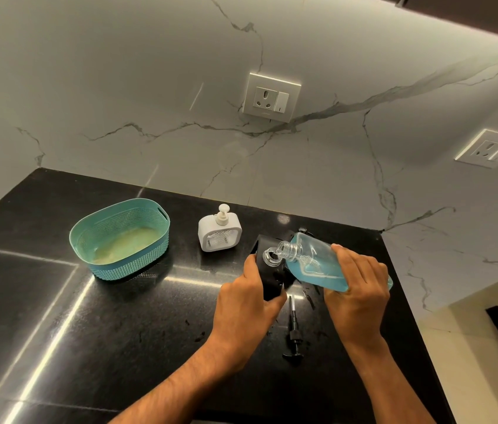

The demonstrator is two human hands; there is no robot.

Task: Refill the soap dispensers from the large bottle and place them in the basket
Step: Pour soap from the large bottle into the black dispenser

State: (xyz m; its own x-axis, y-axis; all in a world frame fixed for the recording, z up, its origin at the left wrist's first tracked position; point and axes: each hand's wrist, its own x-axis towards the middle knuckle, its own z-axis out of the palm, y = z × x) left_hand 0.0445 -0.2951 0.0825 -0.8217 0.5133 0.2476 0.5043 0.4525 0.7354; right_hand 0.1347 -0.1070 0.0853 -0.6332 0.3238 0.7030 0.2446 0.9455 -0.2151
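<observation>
My left hand (246,296) grips a black soap dispenser (267,270) whose round opening faces up, its pump removed. My right hand (356,283) holds a large clear bottle (315,261) of blue liquid, tilted on its side with its uncapped neck right over the dispenser's opening. The black pump (293,328) lies on the counter between my hands. A white soap dispenser (219,230) with its pump on stands upright further back. The teal basket (119,237) sits to the left with nothing in it.
The black stone counter (88,332) ends at a marble wall behind and at an edge on the right. Two wall sockets (270,97) (491,148) are set in the wall. Small dark specks lie around the pump.
</observation>
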